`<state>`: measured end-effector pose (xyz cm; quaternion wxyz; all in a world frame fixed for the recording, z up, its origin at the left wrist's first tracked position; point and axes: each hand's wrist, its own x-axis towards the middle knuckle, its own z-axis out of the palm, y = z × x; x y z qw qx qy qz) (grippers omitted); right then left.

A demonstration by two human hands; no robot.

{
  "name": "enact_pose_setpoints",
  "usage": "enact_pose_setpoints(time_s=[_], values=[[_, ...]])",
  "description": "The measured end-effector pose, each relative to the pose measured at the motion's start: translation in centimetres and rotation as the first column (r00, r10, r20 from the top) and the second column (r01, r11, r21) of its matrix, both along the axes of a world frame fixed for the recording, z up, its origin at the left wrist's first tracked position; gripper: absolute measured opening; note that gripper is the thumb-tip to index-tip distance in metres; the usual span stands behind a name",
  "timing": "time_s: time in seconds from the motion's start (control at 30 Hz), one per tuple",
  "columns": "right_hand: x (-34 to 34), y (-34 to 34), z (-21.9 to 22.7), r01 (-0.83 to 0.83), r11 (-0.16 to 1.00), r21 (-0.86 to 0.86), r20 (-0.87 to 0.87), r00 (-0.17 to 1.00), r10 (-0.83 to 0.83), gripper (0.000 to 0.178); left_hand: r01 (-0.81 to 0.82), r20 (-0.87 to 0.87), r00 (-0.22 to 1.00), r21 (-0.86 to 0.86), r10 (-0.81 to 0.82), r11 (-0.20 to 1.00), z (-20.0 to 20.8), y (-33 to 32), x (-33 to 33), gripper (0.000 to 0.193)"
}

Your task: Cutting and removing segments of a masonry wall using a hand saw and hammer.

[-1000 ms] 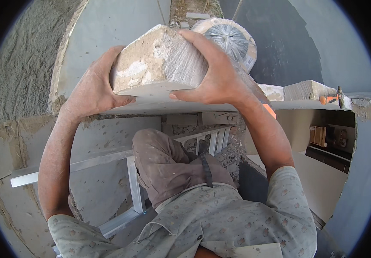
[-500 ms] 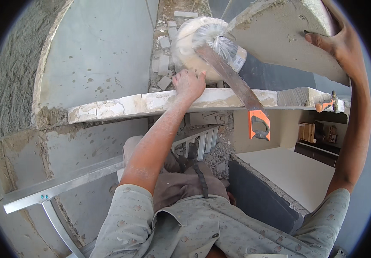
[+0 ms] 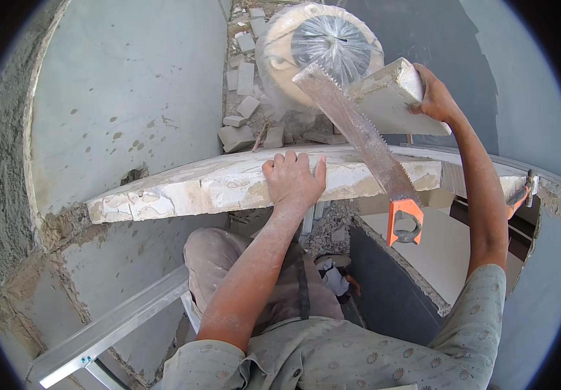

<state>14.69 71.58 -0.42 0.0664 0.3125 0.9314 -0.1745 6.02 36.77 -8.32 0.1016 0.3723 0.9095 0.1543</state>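
My right hand (image 3: 435, 97) grips the end of a pale grey concrete block (image 3: 384, 97), held out beyond the low wall, beside a plastic-wrapped round bundle (image 3: 332, 49). My left hand (image 3: 294, 181) rests on the white, chipped top of the wall (image 3: 228, 183), fingers apart and pressing on its edge, holding nothing. Between my hands a handsaw (image 3: 365, 133) lies across the wall top, its rusty toothed blade pointing away and its orange-and-black handle (image 3: 405, 223) overhanging my side. A hammer with an orange grip (image 3: 520, 200) rests at the wall's right end, partly behind my right forearm.
Broken block pieces (image 3: 244, 78) litter the strip beyond the wall. A metal ladder (image 3: 118, 318) stands at my lower left. Below, another person (image 3: 337, 279) is partly visible beside a dark panel (image 3: 384, 279). A grey wall panel (image 3: 131, 97) rises at the left.
My right hand has brought the block down and inward, from the upper right toward the wrapped bundle. My left hand now lies on the wall top. The view has shifted.
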Motion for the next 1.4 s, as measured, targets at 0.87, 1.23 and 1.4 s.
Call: enact_pose_setpoints(time_s=[0.87, 1.23, 1.4], values=[[-3.8, -4.5, -21.0, -0.062, 0.964, -0.259, 0.391, 0.906, 0.164, 0.059, 0.025, 0.085, 0.996, 0.041, -0.028, 0.999, -0.6, 0.3, -0.4, 0.037], [-1.5, -3.2, -22.2, -0.180, 0.965, 0.189, 0.290, 0.949, 0.120, 0.075, 0.008, 0.043, 0.999, 0.077, -0.011, 0.997, -0.8, 0.4, -0.1, 0.037], [-1.8, -1.8, -20.7, 0.047, 0.995, 0.085, 0.145, 0.988, -0.059, 0.080, 0.003, 0.037, 0.999, 0.055, -0.005, 0.998, -0.6, 0.5, -0.2, 0.037]])
